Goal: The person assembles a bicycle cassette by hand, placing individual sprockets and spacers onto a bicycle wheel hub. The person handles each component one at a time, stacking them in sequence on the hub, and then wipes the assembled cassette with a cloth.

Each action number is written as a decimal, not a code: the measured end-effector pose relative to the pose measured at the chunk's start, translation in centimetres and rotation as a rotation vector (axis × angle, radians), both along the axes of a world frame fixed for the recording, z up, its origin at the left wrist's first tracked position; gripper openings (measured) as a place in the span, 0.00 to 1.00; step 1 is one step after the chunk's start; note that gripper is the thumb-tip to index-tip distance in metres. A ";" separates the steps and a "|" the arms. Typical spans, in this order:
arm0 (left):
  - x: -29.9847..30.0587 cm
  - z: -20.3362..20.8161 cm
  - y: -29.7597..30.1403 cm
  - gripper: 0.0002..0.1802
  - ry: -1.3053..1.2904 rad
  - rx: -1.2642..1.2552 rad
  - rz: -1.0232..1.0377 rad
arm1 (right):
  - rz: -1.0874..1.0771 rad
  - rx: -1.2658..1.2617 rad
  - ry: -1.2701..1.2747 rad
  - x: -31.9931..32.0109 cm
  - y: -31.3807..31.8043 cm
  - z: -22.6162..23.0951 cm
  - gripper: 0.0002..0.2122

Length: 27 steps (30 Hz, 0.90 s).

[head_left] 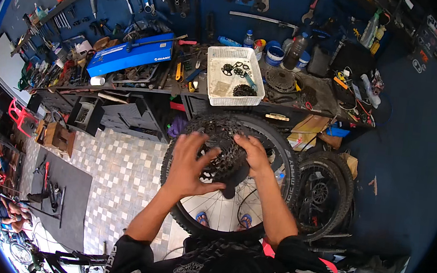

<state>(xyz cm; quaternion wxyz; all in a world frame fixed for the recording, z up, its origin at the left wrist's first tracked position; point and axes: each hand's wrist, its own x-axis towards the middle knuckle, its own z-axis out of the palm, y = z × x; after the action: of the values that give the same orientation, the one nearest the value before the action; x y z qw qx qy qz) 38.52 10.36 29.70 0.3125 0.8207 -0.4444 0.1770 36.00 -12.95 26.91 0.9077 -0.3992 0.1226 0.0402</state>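
Observation:
A dark bicycle cassette (pixel 227 156) with several stacked toothed sprockets is held up above a bicycle wheel (pixel 290 164). My right hand (pixel 252 153) grips its right side, thumb on the sprocket face and the other fingers mostly hidden behind. At the cassette's left, my left hand (pixel 190 165) is open, its fingers spread and stretched over the sprockets; I cannot tell whether they touch. Below the cassette hangs a dark, rounded flat piece (pixel 234 183), partly covered. The wheel's spokes and knobby tyre show around my hands.
A white plastic basket (pixel 212 98) with loose sprockets stands on the cluttered workbench (pixel 315 90). Left of it lies a blue box (pixel 131 54). More wheels (pixel 323 191) lean at the right. Tools hang on the wall. At the far left, a person (pixel 3 210) sits near bicycles.

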 end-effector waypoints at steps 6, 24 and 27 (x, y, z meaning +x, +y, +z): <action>1.3 -3.3 -0.6 0.52 1.615 -1.462 -0.251 | -0.106 -0.114 -0.014 -0.2 -0.8 -3.2 0.10; 1.4 -6.5 -2.4 0.43 1.515 -1.465 -0.278 | 0.002 -0.244 -0.430 0.9 1.5 1.7 0.29; 1.2 -6.3 -2.6 0.39 1.487 -1.492 -0.214 | -0.227 -1.652 -0.621 1.4 5.0 1.1 0.30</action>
<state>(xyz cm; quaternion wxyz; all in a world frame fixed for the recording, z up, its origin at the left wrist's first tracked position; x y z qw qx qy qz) 39.73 7.72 23.39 0.9449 0.2794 0.0101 -0.1700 37.39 -7.94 28.05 0.3208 -0.9049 -0.1005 -0.2612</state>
